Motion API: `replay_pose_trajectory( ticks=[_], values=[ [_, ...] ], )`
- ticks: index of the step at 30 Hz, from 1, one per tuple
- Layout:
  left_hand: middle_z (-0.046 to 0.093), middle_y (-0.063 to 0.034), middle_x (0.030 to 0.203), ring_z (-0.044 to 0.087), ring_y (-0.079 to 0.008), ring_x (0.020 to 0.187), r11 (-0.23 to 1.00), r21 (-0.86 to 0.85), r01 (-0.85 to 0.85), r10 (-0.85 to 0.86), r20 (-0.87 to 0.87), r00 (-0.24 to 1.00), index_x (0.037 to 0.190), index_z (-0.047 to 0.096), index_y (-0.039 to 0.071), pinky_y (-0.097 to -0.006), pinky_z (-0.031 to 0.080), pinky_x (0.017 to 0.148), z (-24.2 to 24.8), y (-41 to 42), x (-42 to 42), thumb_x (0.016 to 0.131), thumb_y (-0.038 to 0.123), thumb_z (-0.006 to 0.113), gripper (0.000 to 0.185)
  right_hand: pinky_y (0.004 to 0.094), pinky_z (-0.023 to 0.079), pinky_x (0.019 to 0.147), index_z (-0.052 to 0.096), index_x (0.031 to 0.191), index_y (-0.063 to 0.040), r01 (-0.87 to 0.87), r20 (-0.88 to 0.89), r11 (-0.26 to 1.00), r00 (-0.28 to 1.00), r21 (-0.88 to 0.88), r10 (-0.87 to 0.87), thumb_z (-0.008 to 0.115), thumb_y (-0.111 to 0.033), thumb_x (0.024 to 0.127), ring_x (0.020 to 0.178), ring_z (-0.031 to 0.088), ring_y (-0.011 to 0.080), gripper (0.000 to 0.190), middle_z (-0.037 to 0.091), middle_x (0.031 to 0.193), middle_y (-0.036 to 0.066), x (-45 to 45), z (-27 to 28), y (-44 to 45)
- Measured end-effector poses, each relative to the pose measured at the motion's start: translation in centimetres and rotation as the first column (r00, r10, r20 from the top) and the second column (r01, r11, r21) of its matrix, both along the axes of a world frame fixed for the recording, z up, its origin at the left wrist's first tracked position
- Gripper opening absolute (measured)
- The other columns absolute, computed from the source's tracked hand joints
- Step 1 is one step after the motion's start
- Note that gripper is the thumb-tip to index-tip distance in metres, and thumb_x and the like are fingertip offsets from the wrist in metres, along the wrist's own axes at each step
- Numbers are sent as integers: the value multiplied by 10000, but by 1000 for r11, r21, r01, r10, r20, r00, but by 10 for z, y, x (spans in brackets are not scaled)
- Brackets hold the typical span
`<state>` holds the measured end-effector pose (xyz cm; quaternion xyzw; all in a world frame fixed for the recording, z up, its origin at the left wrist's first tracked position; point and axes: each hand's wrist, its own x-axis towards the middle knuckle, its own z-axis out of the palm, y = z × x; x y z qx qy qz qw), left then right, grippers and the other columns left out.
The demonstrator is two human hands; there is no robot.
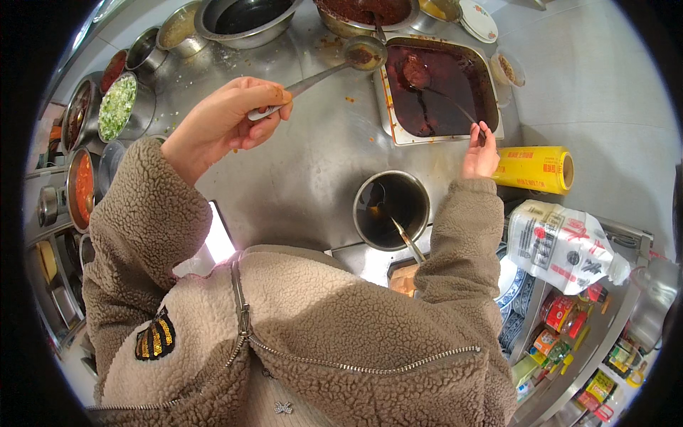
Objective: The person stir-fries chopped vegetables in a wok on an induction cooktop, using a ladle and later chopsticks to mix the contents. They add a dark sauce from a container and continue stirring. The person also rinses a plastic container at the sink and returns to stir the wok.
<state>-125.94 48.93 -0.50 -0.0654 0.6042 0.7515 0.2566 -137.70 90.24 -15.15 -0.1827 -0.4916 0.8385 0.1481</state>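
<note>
My left hand (pixel 240 115) grips the handle of a metal ladle (pixel 368 54). Its bowl, with a little brown residue in it, hangs by the near left corner of a rectangular metal pan (pixel 388 109). Dark red oily liquid (pixel 453 80) fills much of that pan. With the fingertips of my right hand (pixel 480 152) I hold the thin handle of a second ladle (pixel 453 101), at the pan's near right edge. This ladle's bowl lies in the liquid under reddish paste (pixel 416 72). Nearer to me stands a round steel pot (pixel 358 224) of dark liquid, a utensil handle (pixel 404 235) leaning out of it.
A steel bowl of red-brown paste (pixel 363 12) and a basin of dark liquid (pixel 248 37) stand behind. Chopped green onion (pixel 117 107) fills a bowl at left. To the right lie a yellow film roll (pixel 536 169), a white printed bag (pixel 565 245) and several jars (pixel 563 312).
</note>
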Motion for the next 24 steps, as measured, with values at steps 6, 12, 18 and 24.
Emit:
replay_pose_trajectory(
  ticks=[6,12,18,24],
  values=[
    [406,32,451,330,-35,332,1000,2,23,-23,16,1000,743,536,38,-166,232,309,1,0,0,918,219,495,255,269,543,827,561,989,128,9,60,1000,998,-12,-8,515,-66,906,894,604,221,217,596,1018,161,9,15,-1],
    [401,38,442,314,-28,310,1000,-16,13,-13,19,1000,744,528,39,-161,229,292,2,3,-1,929,213,487,257,271,537,841,551,992,137,-7,32,999,999,54,5,506,-65,903,917,596,229,226,582,1021,165,15,27,4],
    [394,42,438,308,-30,309,1000,-20,18,-18,21,1000,743,527,51,-165,230,298,1,5,-1,922,231,494,257,272,538,847,539,1009,141,-18,38,996,999,-83,22,496,-45,900,931,590,240,220,571,1030,174,16,20,14],
    [393,41,438,301,-30,311,999,-22,41,-41,20,999,746,526,57,-172,230,307,2,7,-3,915,246,500,254,257,538,847,524,1028,149,-13,-11,991,1000,-134,12,497,-30,900,938,583,245,222,562,1030,180,20,15,15]
  ],
)
